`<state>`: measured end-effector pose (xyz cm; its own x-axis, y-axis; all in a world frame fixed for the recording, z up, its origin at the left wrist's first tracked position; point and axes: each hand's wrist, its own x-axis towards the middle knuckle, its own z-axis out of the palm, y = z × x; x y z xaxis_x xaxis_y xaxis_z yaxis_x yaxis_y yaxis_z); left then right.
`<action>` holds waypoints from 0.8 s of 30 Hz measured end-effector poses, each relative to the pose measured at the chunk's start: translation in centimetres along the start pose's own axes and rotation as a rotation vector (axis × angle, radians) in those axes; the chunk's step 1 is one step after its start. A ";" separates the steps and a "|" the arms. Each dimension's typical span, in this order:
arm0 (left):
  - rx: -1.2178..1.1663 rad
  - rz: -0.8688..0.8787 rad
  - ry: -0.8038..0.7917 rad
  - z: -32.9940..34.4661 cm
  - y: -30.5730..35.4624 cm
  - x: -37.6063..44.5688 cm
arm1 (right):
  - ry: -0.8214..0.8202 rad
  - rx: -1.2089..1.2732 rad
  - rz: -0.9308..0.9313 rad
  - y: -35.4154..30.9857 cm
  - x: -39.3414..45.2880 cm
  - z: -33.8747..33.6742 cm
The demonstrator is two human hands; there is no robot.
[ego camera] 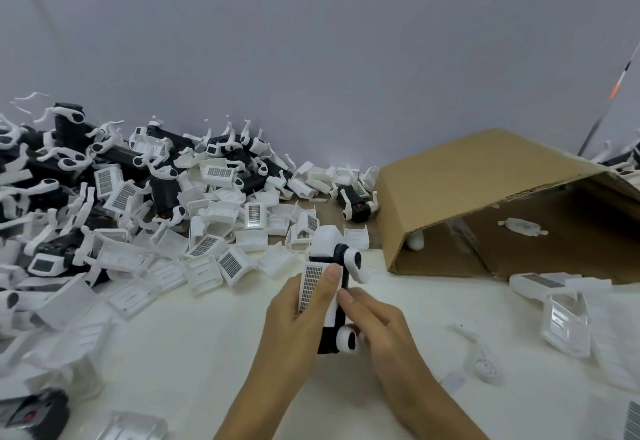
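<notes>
At the middle of the table I hold a black and white plastic drone body [334, 287] upright between both hands. A white cover with a grid sticker sits on its left side. My left hand [298, 311] grips the body, thumb pressed on the white cover near the sticker. My right hand [377, 328] holds the body's black right edge, fingers curled around it between two white motor arms with black ends. One arm sticks out at the top right, the other at the bottom.
A big heap of white covers and black drone bodies [121, 197] fills the left and back of the white table [207, 353]. A tipped cardboard box [485, 176] lies at the right. Clear plastic trays [564, 325] and a loose white arm [481, 356] lie at the right front.
</notes>
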<state>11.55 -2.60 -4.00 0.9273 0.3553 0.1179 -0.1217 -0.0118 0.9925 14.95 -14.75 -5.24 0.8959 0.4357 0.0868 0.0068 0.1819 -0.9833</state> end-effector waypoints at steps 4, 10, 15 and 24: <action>-0.019 0.012 -0.048 0.5 0.0 -0.3 | 0.124 0.008 -0.006 0.0 0.1 0.3; 0.006 0.088 0.025 0.2 -0.2 -0.2 | 0.168 -0.089 -0.159 0.2 0.1 0.2; 0.002 0.083 -0.087 0.5 -0.2 -0.4 | 0.163 -0.003 -0.132 0.3 0.5 0.1; -0.036 0.117 0.010 0.8 -0.3 -0.2 | 0.173 0.029 -0.122 0.1 0.5 0.0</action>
<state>11.66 -3.43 -4.25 0.9024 0.3625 0.2329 -0.2421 -0.0205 0.9700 15.39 -14.53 -5.26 0.9521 0.2514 0.1741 0.1096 0.2509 -0.9618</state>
